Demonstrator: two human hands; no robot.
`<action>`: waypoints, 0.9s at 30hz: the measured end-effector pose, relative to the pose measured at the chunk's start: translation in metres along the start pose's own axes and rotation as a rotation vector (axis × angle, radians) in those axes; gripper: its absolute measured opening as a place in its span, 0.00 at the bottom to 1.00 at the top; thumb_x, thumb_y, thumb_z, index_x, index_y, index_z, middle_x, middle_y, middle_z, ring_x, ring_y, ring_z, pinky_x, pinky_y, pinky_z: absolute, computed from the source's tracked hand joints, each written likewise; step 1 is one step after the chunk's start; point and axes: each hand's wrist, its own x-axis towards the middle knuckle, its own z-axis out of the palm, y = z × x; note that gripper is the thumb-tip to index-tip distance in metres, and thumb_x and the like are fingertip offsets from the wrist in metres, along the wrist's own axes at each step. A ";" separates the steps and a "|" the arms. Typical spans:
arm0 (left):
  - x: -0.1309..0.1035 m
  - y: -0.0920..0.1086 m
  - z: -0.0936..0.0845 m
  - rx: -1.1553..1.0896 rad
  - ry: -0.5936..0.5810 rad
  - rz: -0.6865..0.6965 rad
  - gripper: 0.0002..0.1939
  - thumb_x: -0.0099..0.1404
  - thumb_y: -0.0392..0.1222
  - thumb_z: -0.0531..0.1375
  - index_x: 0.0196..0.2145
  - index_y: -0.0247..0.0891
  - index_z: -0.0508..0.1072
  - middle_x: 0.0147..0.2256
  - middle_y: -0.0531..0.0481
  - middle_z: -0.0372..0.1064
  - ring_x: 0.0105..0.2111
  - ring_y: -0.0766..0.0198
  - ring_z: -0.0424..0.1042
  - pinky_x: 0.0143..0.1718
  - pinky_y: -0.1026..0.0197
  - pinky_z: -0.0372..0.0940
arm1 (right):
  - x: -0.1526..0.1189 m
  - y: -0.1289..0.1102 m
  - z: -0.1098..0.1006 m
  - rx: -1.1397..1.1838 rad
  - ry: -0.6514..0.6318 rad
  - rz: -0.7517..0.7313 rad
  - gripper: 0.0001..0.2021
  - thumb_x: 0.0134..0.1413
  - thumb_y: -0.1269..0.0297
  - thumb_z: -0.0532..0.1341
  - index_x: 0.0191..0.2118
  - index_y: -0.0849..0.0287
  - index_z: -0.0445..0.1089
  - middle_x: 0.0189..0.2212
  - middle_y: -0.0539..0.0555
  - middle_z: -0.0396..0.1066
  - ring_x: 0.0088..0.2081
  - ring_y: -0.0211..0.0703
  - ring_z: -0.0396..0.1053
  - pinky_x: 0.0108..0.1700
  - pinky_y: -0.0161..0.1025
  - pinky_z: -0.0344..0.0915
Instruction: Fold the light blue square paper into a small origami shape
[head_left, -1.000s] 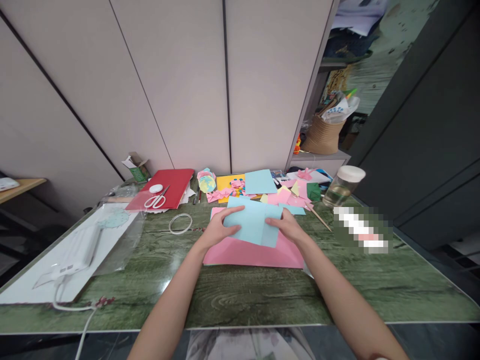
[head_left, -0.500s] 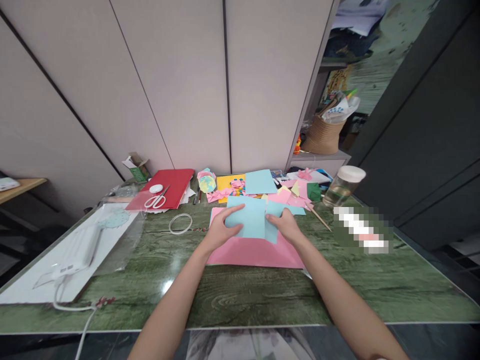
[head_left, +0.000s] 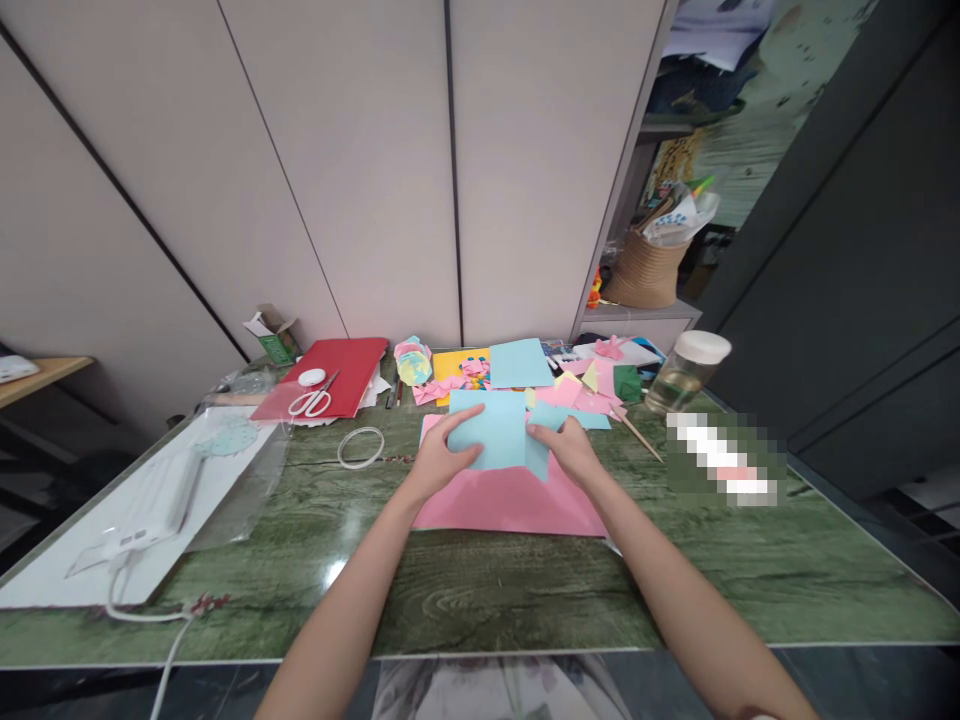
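Observation:
A light blue sheet of paper (head_left: 495,435) is held up above a pink sheet (head_left: 517,505) on the table. My left hand (head_left: 444,455) grips its left edge, thumb and fingers closed on the paper. On the other side my right hand (head_left: 568,447) pinches a narrower light blue section, its thumb near the vertical line between the two parts. That section stands at an angle to the larger one; whether it is a fold or a separate strip I cannot tell. Another blue sheet (head_left: 520,363) lies farther back, among coloured paper scraps.
Scissors (head_left: 311,400) rest on a red folder (head_left: 345,375) at the left, with a white cable loop (head_left: 361,448) nearby. A lidded bottle (head_left: 686,375) and a thin wooden stick (head_left: 637,435) are at the right. A white power bank (head_left: 154,500) lies at the left.
Both hands and the light blue paper have shifted slightly left and up. The grip on the paper looks the same.

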 end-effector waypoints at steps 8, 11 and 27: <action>0.001 0.001 -0.002 -0.020 -0.025 -0.014 0.25 0.52 0.39 0.59 0.50 0.41 0.65 0.50 0.47 0.63 0.48 0.57 0.62 0.48 0.56 0.58 | -0.002 -0.007 0.000 0.170 -0.125 0.005 0.14 0.37 0.57 0.63 0.31 0.60 0.70 0.31 0.54 0.72 0.35 0.46 0.68 0.38 0.40 0.62; 0.001 0.000 -0.004 -0.021 -0.061 -0.023 0.25 0.52 0.39 0.59 0.50 0.41 0.64 0.50 0.47 0.62 0.47 0.56 0.63 0.48 0.56 0.58 | -0.002 -0.009 -0.002 0.186 -0.181 0.013 0.15 0.36 0.59 0.65 0.33 0.61 0.71 0.33 0.56 0.73 0.37 0.48 0.68 0.40 0.42 0.62; 0.001 0.001 -0.009 -0.004 -0.126 -0.029 0.25 0.53 0.40 0.59 0.50 0.41 0.64 0.49 0.47 0.63 0.46 0.56 0.63 0.44 0.58 0.60 | -0.005 -0.012 -0.006 0.141 -0.222 -0.009 0.17 0.35 0.62 0.66 0.36 0.61 0.70 0.36 0.55 0.72 0.39 0.49 0.68 0.40 0.42 0.62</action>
